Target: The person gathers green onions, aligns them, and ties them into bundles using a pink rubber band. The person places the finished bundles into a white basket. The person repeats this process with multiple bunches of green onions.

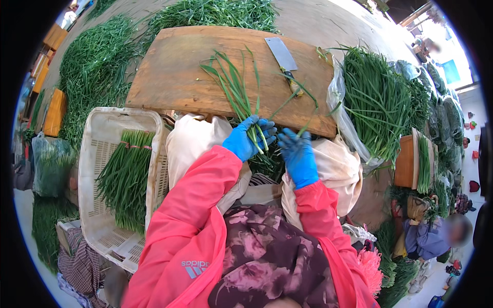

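Observation:
In my left hand (250, 138), gloved in blue, is a small bunch of garlic chives (235, 88). Their pale cut ends point down towards me, and the leaves reach over the wooden board (185, 73). My right hand (297, 156), also in a blue glove, is just beside it at the board's near edge. A single loose green leaf (303, 128) comes out from between its fingertips. Farther up the board lies a cleaver (282, 54), its blade pointing away and a thin leaf crossing its handle.
At my left, a white plastic crate (88, 192) holds tied chives (127, 181). Loose chives (373, 96) lie on plastic sheeting (337, 90) to the right. Heaps of leaves (96, 65) cover the floor beyond. A person (427, 236) sits at the far right.

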`<state>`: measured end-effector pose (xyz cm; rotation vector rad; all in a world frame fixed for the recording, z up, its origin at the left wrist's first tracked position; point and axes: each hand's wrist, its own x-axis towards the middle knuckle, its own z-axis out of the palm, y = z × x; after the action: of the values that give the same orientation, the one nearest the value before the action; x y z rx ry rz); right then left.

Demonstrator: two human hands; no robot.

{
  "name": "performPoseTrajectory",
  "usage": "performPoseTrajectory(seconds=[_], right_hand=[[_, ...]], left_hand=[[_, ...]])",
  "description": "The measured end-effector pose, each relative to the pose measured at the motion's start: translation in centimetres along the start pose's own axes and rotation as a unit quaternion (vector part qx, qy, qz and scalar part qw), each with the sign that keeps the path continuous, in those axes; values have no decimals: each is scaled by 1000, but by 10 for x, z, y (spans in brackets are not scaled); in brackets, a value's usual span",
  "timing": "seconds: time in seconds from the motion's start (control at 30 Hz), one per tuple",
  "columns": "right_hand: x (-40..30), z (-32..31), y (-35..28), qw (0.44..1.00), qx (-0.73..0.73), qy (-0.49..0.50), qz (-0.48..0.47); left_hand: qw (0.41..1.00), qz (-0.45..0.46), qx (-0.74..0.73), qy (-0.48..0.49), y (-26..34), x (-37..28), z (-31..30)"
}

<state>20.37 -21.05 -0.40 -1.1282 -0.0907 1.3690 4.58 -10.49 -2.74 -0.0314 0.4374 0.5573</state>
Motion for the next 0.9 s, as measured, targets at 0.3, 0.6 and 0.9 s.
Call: performPoseTrajectory(seconds=[0.3,0.6,0.9], right_hand=[[21,15,8,898,90,-383,199],[27,52,-52,963,189,-126,-146],[24,63,-19,975,153,-75,-140]], left_hand=[[952,-231,163,-118,-7,-27,4],[982,-13,166,95,-18,-42,17],[987,108,51,105,-27,-23,37]])
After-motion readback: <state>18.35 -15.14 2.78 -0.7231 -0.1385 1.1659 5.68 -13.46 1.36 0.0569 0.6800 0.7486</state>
